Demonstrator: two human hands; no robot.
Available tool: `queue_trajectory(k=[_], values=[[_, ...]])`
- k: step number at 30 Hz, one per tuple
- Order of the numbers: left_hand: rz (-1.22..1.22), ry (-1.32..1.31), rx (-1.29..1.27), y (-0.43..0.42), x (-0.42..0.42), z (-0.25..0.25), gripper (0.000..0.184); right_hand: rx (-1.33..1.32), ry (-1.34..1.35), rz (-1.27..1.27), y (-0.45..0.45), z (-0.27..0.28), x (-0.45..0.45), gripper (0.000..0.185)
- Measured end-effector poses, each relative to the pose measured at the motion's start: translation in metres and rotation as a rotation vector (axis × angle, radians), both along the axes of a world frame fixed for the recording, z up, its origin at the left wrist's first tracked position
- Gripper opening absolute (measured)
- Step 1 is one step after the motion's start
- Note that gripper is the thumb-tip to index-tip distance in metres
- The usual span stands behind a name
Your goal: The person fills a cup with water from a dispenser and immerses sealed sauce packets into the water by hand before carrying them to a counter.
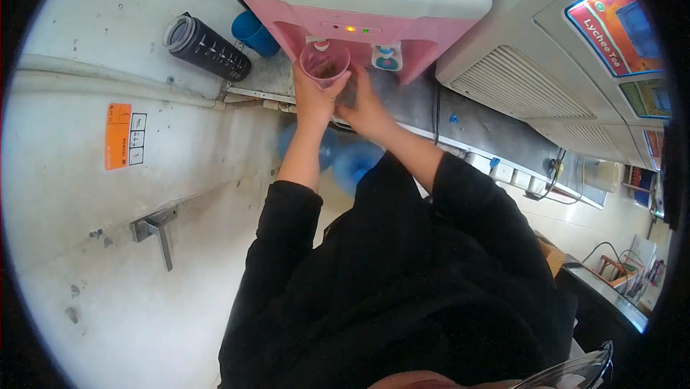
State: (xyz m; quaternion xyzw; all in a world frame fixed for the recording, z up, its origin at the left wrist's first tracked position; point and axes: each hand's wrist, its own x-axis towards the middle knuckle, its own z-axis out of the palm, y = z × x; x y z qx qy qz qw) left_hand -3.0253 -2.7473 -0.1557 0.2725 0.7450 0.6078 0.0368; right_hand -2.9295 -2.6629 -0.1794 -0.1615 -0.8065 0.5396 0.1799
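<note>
My left hand (314, 98) is closed around a clear plastic cup (343, 66), which looks pinkish against the dispenser. Something brownish lies in the bottom of the cup. The cup is under the left tap (320, 45) of a pink and white water dispenser (359, 5). Just right of the cup is my right hand (368, 110), its fingers and thumb apart. Whether its fingertips touch the cup I cannot tell. The dispenser's other tap (387, 58), white and blue, stands right of both hands.
A dark shaker bottle (208, 48) and a blue cup (256, 33) stand left of the dispenser. Large blue water bottles (356, 163) are below the counter (410, 105). To the right stands a vented machine (525, 87) with a "Lychee Tea" panel. A door handle (154, 229) juts out at left.
</note>
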Motion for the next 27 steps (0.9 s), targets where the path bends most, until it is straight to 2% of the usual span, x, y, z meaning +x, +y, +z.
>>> queue_trajectory(k=[2, 5, 8, 10, 11, 12, 14, 16, 18, 19, 22, 24, 27], values=[[-0.019, -0.081, 0.095, 0.003, 0.003, -0.002, 0.078, 0.007, 0.03, -0.016, -0.005, -0.003, 0.018, 0.093], [-0.049, -0.179, 0.174, 0.004, 0.009, 0.002, 0.08, -0.133, -0.105, 0.017, -0.009, 0.003, 0.059, 0.09], [-0.068, -0.157, 0.144, 0.003, 0.004, 0.005, 0.078, -0.371, -0.238, 0.112, -0.006, 0.021, 0.107, 0.071], [-0.061, -0.173, 0.168, 0.004, 0.007, 0.005, 0.077, -0.399, -0.248, 0.303, 0.004, 0.017, 0.137, 0.047], [-0.084, -0.18, 0.196, 0.006, 0.003, 0.0, 0.078, -0.212, -0.229, 0.324, 0.01, 0.024, 0.152, 0.037], [-0.106, -0.192, 0.22, 0.006, -0.003, -0.013, 0.079, -0.03, -0.214, 0.344, 0.013, 0.049, 0.164, 0.03], [-0.114, -0.197, 0.249, 0.007, -0.003, -0.019, 0.08, -0.342, -0.291, 0.529, 0.024, 0.093, 0.182, 0.025], [-0.09, -0.181, 0.255, 0.01, 0.002, -0.013, 0.082, -0.493, -0.348, 0.655, 0.024, 0.115, 0.194, 0.021], [-0.086, -0.191, 0.263, 0.011, 0.002, -0.015, 0.083, -0.481, -0.392, 0.719, 0.02, 0.127, 0.206, 0.017], [-0.087, -0.195, 0.27, 0.012, 0.001, -0.014, 0.083, -0.45, -0.47, 0.668, 0.025, 0.137, 0.212, 0.015], [-0.034, -0.157, 0.194, 0.012, 0.005, -0.007, 0.082, -0.135, -0.244, 0.402, 0.048, 0.173, 0.244, 0.017], [0.018, -0.06, 0.114, 0.011, 0.01, 0.003, 0.081, 0.146, -0.082, 0.214, 0.065, 0.233, 0.27, 0.022], [0.033, -0.064, 0.13, 0.012, 0.01, 0.002, 0.08, 0.323, 0.713, 0.322, 0.052, 0.246, 0.342, 0.023]])
